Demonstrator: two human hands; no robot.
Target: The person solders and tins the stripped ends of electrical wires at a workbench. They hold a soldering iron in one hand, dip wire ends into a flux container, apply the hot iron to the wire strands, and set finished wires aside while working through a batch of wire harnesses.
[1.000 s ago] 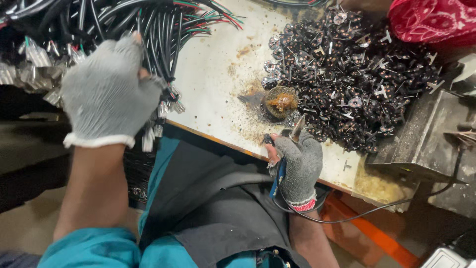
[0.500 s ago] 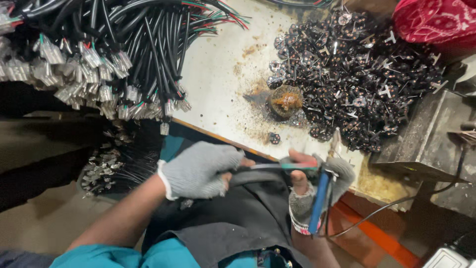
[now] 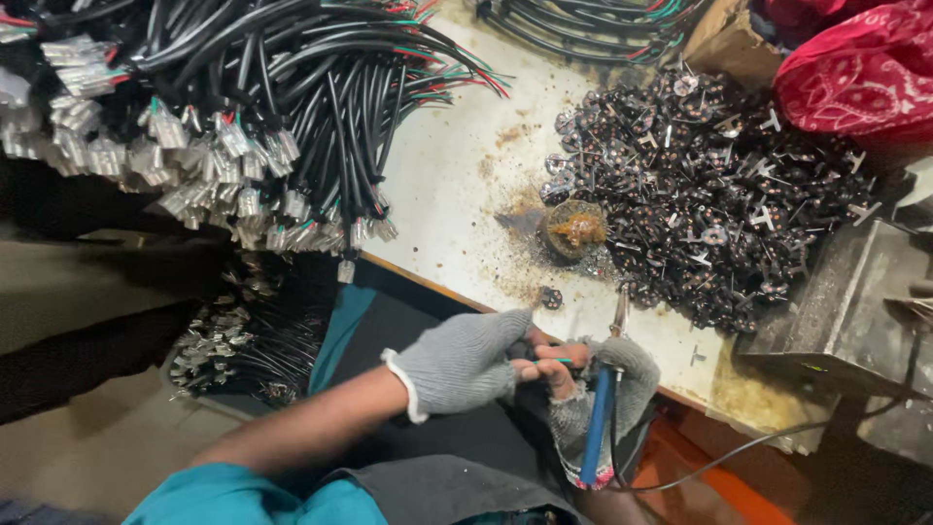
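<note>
My left hand (image 3: 462, 365), in a grey knit glove, pinches a thin cable with a green wire end (image 3: 552, 362) and holds it against my right hand. My right hand (image 3: 622, 374), also gloved, grips a blue-handled soldering iron (image 3: 596, 428); the iron's metal tip (image 3: 619, 306) points up toward the table edge. Both hands meet just in front of the white worktable (image 3: 457, 185), above my lap. A small round tin with brown residue (image 3: 575, 228) sits on the table just beyond the tip.
A big heap of black cables with white connectors (image 3: 243, 126) covers the table's left. Several small dark metal parts (image 3: 709, 194) are piled at the right, beside a grey metal block (image 3: 855, 301). Red cloth (image 3: 855, 78) lies at the top right. More cables (image 3: 243, 340) hang below the table.
My left hand left the cable heap at the upper left and came down to my right hand with a cable. The soldering iron has swung upright, tip toward the table.
</note>
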